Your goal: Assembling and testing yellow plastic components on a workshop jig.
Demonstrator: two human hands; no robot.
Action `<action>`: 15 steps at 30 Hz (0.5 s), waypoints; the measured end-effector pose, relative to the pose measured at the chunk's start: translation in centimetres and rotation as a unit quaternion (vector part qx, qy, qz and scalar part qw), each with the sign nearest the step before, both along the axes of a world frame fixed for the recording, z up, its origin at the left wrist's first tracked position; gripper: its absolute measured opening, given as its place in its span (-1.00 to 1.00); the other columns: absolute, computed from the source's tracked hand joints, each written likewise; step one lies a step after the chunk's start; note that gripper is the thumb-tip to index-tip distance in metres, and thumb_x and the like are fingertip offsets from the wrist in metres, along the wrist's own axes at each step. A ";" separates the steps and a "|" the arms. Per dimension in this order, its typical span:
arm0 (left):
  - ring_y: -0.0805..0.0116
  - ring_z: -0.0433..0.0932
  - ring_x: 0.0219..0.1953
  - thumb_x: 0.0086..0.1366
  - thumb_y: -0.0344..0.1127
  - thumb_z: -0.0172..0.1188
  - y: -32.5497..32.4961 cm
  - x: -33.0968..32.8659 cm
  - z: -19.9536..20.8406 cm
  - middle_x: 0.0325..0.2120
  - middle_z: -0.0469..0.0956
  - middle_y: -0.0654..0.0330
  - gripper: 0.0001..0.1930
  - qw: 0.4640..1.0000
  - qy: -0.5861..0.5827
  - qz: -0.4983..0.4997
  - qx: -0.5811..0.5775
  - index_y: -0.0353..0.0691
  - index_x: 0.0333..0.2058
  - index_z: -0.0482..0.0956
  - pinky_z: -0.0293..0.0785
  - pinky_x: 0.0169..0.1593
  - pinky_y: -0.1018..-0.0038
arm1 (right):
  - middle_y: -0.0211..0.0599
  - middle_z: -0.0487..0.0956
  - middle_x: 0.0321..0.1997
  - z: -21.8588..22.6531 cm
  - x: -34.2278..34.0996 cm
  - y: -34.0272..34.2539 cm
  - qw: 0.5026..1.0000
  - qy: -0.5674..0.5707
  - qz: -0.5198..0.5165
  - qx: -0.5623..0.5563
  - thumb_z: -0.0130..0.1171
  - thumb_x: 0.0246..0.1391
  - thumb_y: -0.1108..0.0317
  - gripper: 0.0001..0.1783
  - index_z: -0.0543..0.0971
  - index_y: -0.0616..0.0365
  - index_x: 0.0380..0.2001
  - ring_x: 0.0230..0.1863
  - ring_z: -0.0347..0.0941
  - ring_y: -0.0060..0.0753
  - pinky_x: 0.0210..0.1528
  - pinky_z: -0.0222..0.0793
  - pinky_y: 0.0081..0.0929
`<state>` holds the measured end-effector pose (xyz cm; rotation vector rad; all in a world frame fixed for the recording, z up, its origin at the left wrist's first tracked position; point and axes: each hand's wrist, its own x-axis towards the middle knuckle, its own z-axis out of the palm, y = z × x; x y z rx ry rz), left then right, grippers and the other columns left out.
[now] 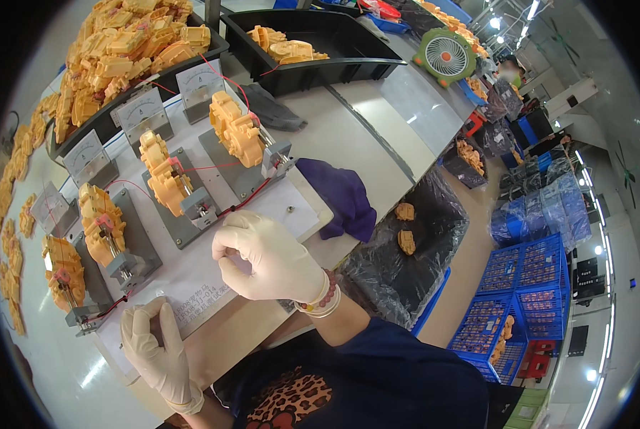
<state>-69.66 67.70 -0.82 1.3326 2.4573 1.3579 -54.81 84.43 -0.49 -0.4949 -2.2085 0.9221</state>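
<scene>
My left hand [157,350], in a white glove, is at the near edge of a test board [291,207], fingers curled toward the thumb and nothing visible in them. To its right and farther in, my gloved right hand [266,257] hovers over the board's front part, thumb and fingers bent into a loose ring around a gap. Beyond the hands stand several grey clamp fixtures, each bearing a yellow plastic housing: one leftmost [62,272], one beside it [101,222], one in the middle [166,175] and one at right [235,129]. Neither hand touches a housing.
Analog meters [91,159] with red wires stand behind the fixtures. A black tray heaped with yellow housings [130,50] is at far left; another black tray [334,68] holds a few. A purple cloth [341,200] lies right. Blue crates [520,286] and a plastic-lined bin [406,264] stand beyond.
</scene>
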 end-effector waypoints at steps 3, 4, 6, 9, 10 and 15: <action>0.36 0.38 -0.46 0.23 -0.53 0.24 0.0 0.0 0.0 -0.53 0.41 0.23 -0.98 1.000 -0.012 0.002 0.000 -0.30 -0.36 0.60 0.30 -0.38 0.44 | -0.31 0.48 -0.49 -0.1 0.0 0.0 1.000 0.000 -0.001 -0.004 0.21 -0.14 0.56 -0.89 0.50 0.16 -0.47 -0.39 0.45 -0.26 -0.36 0.36 -0.36; 0.36 0.38 -0.46 0.23 -0.54 0.24 -0.1 -0.1 -0.2 -0.52 0.41 0.23 -0.98 1.000 -0.005 0.001 -0.004 -0.30 -0.36 0.60 0.30 -0.38 0.45 | -0.31 0.48 -0.49 -0.2 0.1 0.0 1.000 0.003 -0.003 -0.007 0.21 -0.13 0.56 -0.89 0.50 0.16 -0.47 -0.39 0.45 -0.26 -0.36 0.35 -0.36; 0.37 0.38 -0.46 0.23 -0.54 0.24 0.0 0.0 -0.3 -0.52 0.41 0.23 -0.98 1.000 0.002 0.000 -0.007 -0.30 -0.36 0.59 0.30 -0.37 0.45 | -0.32 0.48 -0.49 -0.3 0.2 0.1 1.000 0.003 -0.002 -0.005 0.21 -0.13 0.56 -0.89 0.50 0.16 -0.47 -0.39 0.44 -0.26 -0.36 0.35 -0.36; 0.37 0.39 -0.46 0.23 -0.54 0.24 0.5 0.2 -0.1 -0.51 0.42 0.23 -0.98 1.000 -0.014 0.006 0.000 -0.30 -0.36 0.59 0.32 -0.37 0.45 | -0.33 0.49 -0.48 -0.2 0.4 0.4 1.000 0.004 -0.004 0.005 0.21 -0.13 0.56 -0.89 0.50 0.15 -0.47 -0.40 0.44 -0.27 -0.38 0.35 -0.37; 0.37 0.39 -0.46 0.22 -0.54 0.24 0.7 0.2 0.0 -0.51 0.42 0.23 -0.97 1.000 -0.015 0.000 0.002 -0.30 -0.36 0.59 0.32 -0.37 0.45 | -0.33 0.49 -0.48 -0.1 0.4 0.6 1.000 0.004 -0.007 0.013 0.21 -0.13 0.56 -0.89 0.50 0.16 -0.47 -0.40 0.44 -0.27 -0.39 0.34 -0.38; 0.35 0.40 -0.46 0.20 -0.55 0.25 0.5 0.2 0.4 -0.51 0.43 0.21 -0.96 0.999 -0.027 0.019 0.011 -0.31 -0.37 0.59 0.34 -0.37 0.43 | -0.32 0.48 -0.50 0.2 -0.3 0.7 1.000 0.012 0.007 0.005 0.21 -0.13 0.55 -0.89 0.51 0.15 -0.48 -0.41 0.44 -0.27 -0.42 0.32 -0.38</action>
